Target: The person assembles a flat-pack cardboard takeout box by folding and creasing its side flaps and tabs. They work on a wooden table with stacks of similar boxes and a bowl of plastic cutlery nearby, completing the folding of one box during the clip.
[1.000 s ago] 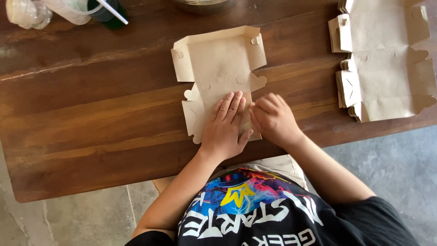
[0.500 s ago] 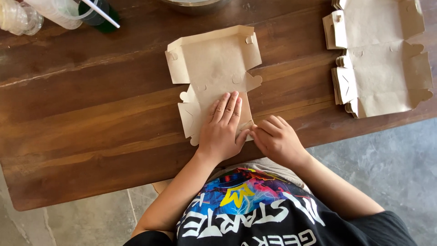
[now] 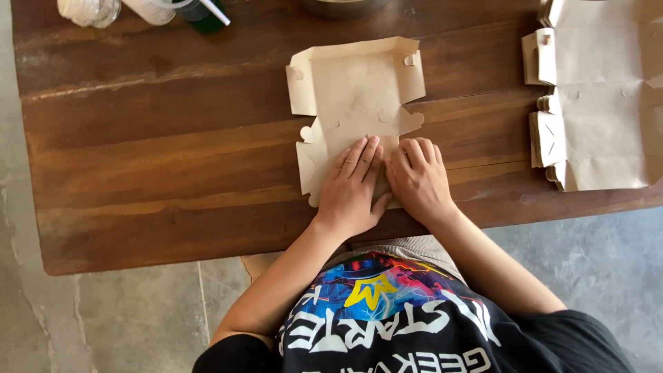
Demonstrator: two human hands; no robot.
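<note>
Change: our right hand (image 3: 418,181) has slid in from the blank's right edge and now lies flat beside our left hand (image 3: 353,190).
Meaning: we judge the near panel is being pressed flat.
Grip: both palms open, fingers spread, clasping nothing.
Cardboard blank (image 3: 356,97): under both palms at the table's (image 3: 152,173) near edge; a crease beneath, if any, is hidden.
</note>
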